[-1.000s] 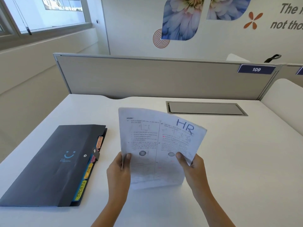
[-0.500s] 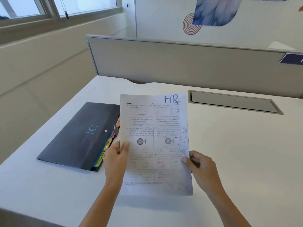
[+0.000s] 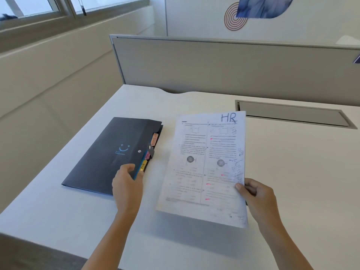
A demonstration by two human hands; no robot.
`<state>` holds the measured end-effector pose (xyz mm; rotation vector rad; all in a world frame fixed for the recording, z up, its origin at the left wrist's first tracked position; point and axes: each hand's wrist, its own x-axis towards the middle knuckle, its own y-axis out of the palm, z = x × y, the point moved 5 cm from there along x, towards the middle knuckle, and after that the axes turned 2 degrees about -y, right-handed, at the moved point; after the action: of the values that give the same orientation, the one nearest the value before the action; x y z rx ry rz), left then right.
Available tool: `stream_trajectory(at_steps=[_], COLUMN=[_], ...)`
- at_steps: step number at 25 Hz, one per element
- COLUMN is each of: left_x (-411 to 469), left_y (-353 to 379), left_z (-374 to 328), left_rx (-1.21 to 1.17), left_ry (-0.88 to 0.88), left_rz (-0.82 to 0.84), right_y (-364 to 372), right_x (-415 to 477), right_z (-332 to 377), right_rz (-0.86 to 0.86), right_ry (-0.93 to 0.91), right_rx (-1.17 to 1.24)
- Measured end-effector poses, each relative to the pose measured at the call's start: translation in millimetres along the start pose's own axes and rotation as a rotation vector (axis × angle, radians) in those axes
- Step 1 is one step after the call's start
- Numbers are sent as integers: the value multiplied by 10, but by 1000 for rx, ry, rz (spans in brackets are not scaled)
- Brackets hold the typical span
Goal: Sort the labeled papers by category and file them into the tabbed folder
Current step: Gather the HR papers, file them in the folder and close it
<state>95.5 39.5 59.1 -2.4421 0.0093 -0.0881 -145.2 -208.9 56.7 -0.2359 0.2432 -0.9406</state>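
Observation:
A printed paper [image 3: 206, 168] with "HR" handwritten in blue at its top right hangs just above the white desk [image 3: 292, 172]. My right hand [image 3: 257, 197] pinches its lower right edge between thumb and fingers. To the left lies a dark grey tabbed folder [image 3: 109, 154] with a blue smile mark, closed, with coloured tabs [image 3: 150, 151] sticking out along its right side. My left hand [image 3: 126, 182] grips the folder's cover at the near right edge, thumb on top and fingers under the flap beside the yellow tab.
A grey partition panel [image 3: 214, 65] stands along the desk's far edge. A grey cable hatch [image 3: 292, 115] is set into the desk at the back right. The desk's left edge drops off next to the folder; a window runs along the upper left.
My left hand has let go of the paper and taken hold of the folder's cover edge. The paper, now held by my right hand alone, has shifted right. The camera swung left.

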Motion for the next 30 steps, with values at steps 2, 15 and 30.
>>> stream_trajectory(at_steps=[2, 15, 30], left_x=[181, 461, 526], left_y=[88, 212, -162], left_z=[115, 350, 66], left_rx=[317, 745, 1218], left_ry=[49, 144, 453], left_rz=[27, 157, 402], right_y=[57, 369, 760], right_x=[-36, -184, -222], right_z=[-32, -34, 366], right_rz=[-48, -90, -36], right_ry=[54, 139, 4], right_rx=[36, 70, -47])
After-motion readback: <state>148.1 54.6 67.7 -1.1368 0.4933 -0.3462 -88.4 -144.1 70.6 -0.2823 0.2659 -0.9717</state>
